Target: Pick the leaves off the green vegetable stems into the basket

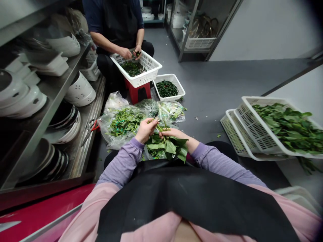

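Note:
My left hand (146, 129) is closed round a green stem of leafy greens, pinching it near the top. My right hand (175, 135) grips a bunch of leafy greens (166, 148) whose broad leaves hang down over my lap. Both hands are close together above a clear plastic bag of green stems (123, 122) lying on the grey floor. My sleeves are lilac and a black apron covers my lap.
Opposite me a person in dark clothes picks greens over a white basket (148, 72) set on a red stool (137, 92). A smaller white basket of greens (168, 88) stands on the floor. Stacked white baskets with leaves (254, 131) are at right. Steel shelves with bowls (50, 111) and scissors (90, 129) line the left.

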Available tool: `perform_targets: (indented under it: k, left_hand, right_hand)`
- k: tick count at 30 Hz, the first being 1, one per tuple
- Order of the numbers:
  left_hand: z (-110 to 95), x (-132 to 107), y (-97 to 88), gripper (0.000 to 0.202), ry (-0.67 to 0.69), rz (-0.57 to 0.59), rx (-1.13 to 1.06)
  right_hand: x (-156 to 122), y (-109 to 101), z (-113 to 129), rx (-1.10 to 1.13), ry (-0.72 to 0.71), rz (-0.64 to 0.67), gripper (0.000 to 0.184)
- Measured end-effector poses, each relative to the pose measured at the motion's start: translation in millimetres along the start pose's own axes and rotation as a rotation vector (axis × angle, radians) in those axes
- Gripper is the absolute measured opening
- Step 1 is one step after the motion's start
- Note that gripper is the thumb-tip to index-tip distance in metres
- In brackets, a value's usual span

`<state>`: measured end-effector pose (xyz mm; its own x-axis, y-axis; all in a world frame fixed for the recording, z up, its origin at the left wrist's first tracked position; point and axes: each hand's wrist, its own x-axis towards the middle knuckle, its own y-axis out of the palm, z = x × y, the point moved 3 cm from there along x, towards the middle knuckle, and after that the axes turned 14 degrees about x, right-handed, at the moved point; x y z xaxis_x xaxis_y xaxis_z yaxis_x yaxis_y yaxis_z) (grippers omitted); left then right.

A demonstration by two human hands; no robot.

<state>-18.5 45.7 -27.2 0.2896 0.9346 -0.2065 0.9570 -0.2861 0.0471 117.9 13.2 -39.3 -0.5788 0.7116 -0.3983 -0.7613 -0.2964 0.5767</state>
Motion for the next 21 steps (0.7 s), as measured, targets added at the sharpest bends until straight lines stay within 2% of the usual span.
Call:
perform_targets:
  k: [4, 7, 10, 12, 14, 16, 18, 19, 21]
  left_hand:
    - [-1, 2, -5.2, 0.032, 0.003, -0.035, 0.036]
    - [-4, -3, -4.9, 0.029, 0.072, -0.112, 0.175]
    - [-12, -16, 0.5, 0.023, 0.259, -0.212, 0.416]
    - [-16, -25, 8.2, 0.018, 0.407, -0.216, 0.539]
    - [-16, -30, 12.9, 0.016, 0.449, -0.212, 0.539]
    - [-12, -25, 8.3, 0.019, 0.328, -0.243, 0.387]
    - [-4, -12, -6.7, 0.022, 0.138, -0.297, 0.151]
    - [-2, -4, -18.2, 0.023, 0.068, -0.339, 0.042]
    - [0, 11, -48.3, 0.023, 0.016, -0.476, -0.088]
  right_hand:
    - [-4, 2, -2, 0.000, 0.002, 0.016, 0.022]
    - [-4, -4, -1, -0.207, -0.097, -0.094, 0.021]
    - [-5, -11, 8, -0.633, -0.294, -0.270, 0.022]
    - [-9, -9, 13, -1.016, -0.386, -0.366, 0.022]
    - [-14, 0, 15, -1.371, -0.471, -0.382, 0.021]
    - [-20, 14, 11, -1.562, -0.573, -0.232, 0.018]
    - [-27, 25, 6, -1.522, -0.686, -0.057, 0.019]
    - [-30, 26, 6, -1.425, -0.733, -0.060, 0.021]
    - [-35, 15, 9, -1.132, -0.736, -0.246, 0.026]
